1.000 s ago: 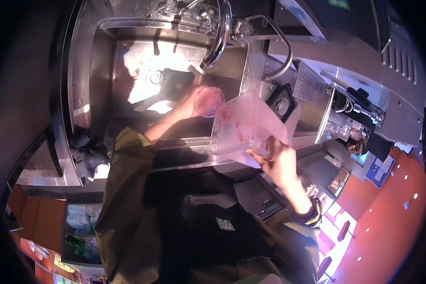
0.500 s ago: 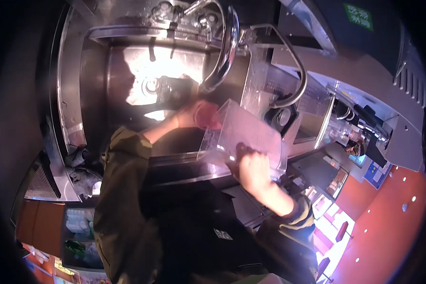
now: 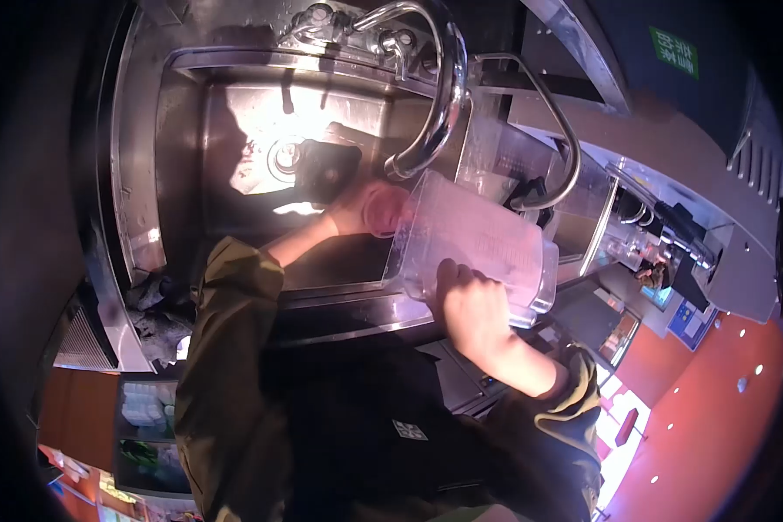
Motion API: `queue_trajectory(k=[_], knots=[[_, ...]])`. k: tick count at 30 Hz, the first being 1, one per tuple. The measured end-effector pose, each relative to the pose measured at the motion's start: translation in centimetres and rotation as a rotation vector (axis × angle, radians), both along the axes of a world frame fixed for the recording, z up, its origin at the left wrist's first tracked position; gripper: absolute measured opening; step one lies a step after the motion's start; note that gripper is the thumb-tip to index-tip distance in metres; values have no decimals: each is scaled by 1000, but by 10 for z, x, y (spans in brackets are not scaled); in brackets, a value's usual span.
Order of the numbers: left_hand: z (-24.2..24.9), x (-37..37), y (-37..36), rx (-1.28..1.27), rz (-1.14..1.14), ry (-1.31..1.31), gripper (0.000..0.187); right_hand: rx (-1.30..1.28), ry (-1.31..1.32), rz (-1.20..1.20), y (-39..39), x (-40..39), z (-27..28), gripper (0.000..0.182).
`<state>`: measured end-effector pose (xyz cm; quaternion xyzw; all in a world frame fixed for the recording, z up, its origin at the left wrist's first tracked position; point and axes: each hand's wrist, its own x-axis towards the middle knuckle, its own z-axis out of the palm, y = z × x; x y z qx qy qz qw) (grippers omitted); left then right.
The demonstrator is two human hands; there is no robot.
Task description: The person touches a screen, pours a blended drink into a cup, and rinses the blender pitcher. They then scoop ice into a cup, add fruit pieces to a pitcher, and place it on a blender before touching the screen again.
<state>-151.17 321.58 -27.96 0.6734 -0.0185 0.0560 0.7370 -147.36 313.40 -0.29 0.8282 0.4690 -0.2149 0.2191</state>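
Note:
A clear plastic measuring jug (image 3: 487,235) lies tilted on its side above the sink's right front edge, mouth toward the left. My right hand (image 3: 474,309) is closed around its handle. At the jug's mouth is my left hand (image 3: 354,209), fingers curled round a reddish, round-rimmed thing (image 3: 384,213) that I cannot name. Part of that hand's fingers is hidden by it and by the jug's rim. Below and beyond my left hand is the metal sink (image 3: 183,174), with a dark shadow near its drain (image 3: 284,157).
A curved chrome faucet (image 3: 448,87) arches over the sink's right side. Behind it are tap knobs (image 3: 317,16). A bent metal pipe (image 3: 565,139) stands farther right. Dark crumpled cloth (image 3: 157,317) lies at the left of the sink. A counter with equipment (image 3: 661,235) extends right.
The jug has moved slightly right and its side now faces me more fully. My right hand has shifted a little right with it. The left hand stays by the jug's mouth.

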Motion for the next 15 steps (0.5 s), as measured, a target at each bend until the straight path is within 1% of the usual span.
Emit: queue_trajectory(k=[2, 3, 5, 7, 8, 10, 11, 12, 13, 14, 15], knots=[[-20, -9, -15, 1, -53, 68, 59, -58, -14, 4, -6, -9, 1, 6], [16, -4, 4, 30, -114, 110, 59, 41, 66, -39, -4, -2, 8, 6], [17, -2, 4, 2, -61, 69, 59, 36, 38, -20, -1, -6, 14, 6], [10, -7, -4, -71, 59, 52, 58, 45, 55, -11, -3, -8, 5, 5], [10, -11, -6, -73, 49, 63, 58, -6, 88, -27, -1, -6, 2, 5], [6, -3, -1, 9, -32, 38, 55, 21, 57, -25, 1, 2, 6, 5], [2, -1, -6, 12, 74, -12, 54, 20, 27, -18, 2, -3, 11, 4], [-6, 6, -2, 17, 98, -12, 54, 20, 1, 3, 3, -5, 14, 4], [-11, 3, -7, 5, 49, 39, 52, 22, -5, 34, 0, -6, 10, 4], [-4, -4, -8, -9, -16, 88, 51, -45, -10, 60, -3, -3, 2, 4], [-9, -3, -12, -12, 21, 80, 48, -26, 19, 28, -3, 1, 8, 4]])
